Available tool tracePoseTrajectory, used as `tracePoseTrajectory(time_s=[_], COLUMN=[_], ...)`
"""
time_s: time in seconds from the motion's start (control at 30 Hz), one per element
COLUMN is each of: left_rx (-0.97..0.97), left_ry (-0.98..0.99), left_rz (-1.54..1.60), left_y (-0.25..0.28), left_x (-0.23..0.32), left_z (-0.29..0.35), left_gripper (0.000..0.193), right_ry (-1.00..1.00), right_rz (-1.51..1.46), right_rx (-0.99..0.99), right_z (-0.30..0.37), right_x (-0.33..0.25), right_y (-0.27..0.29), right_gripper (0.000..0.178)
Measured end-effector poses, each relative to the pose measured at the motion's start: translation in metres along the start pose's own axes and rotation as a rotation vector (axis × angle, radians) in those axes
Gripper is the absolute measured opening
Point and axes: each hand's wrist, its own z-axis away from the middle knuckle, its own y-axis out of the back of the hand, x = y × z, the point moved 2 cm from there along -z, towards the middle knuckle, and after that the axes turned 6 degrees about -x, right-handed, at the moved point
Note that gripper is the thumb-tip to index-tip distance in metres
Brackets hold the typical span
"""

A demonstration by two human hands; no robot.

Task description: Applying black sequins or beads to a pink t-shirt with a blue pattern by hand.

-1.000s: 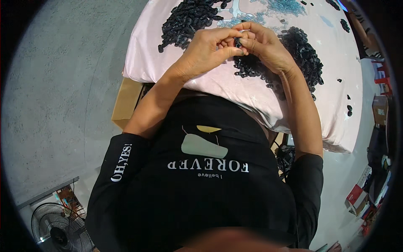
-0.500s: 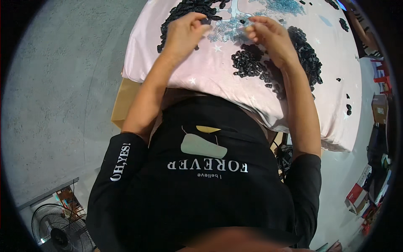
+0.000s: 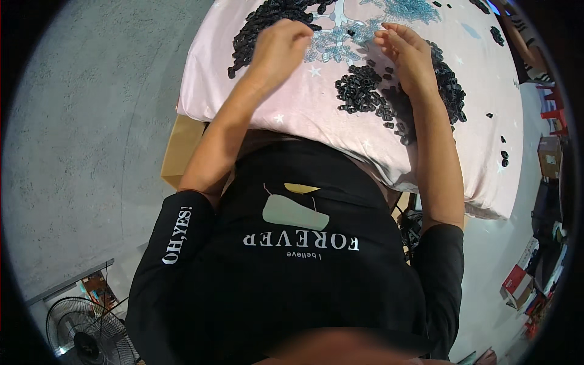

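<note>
My left hand (image 3: 283,50) is over the edge of a large pile of black plastic pieces (image 3: 248,41) at the far left. Its fingers are curled in, slightly blurred, and hide whatever may be between them. To the right, my right hand (image 3: 412,58) hovers above the table, thumb and fingertips a little apart, nothing visible between them. Between the hands, a single small black piece (image 3: 350,33) lies on the cloth's blue print. Below my right hand is a heap of small black clip-like parts (image 3: 358,90). Another black pile (image 3: 449,85) lies beyond my right wrist, partly hidden by it.
A pale pink cloth (image 3: 316,112) with white stars covers the table. A few loose black pieces (image 3: 504,159) lie near its right side. Another person's arm (image 3: 530,52) shows at the far right. A fan (image 3: 88,340) stands at lower left, and boxes (image 3: 517,286) lie on the right-hand floor.
My right hand has moved right, away from the small black piece in the middle, and its fingers have loosened. My left hand has shifted slightly right, its fingers curled further in.
</note>
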Motion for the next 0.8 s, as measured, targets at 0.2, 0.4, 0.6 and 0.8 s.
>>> tracePoseTrajectory(time_s=[0.2,0.4,0.6,0.8], left_rx=[-0.163,-0.172,-0.297,-0.433], left_ry=[-0.184,-0.246,-0.292,-0.257], left_rz=[-0.009,-0.036,-0.077,-0.121], left_y=[-0.035,-0.054,-0.072,-0.076], left_x=[0.029,0.045,0.052,0.055], left_z=[-0.003,-0.019,-0.033,-0.038], left_gripper=[0.013,0.013,0.013,0.012], right_ry=[0.012,0.058,0.066,0.052], right_rz=[0.014,0.011,0.018,0.017], right_rx=[0.023,0.037,0.047,0.017], right_z=[0.003,-0.001,-0.001,-0.001], right_x=[-0.006,-0.007,-0.007,-0.004], right_y=[-0.006,-0.001,-0.001,0.001], right_gripper=[0.032,0.032,0.032,0.032])
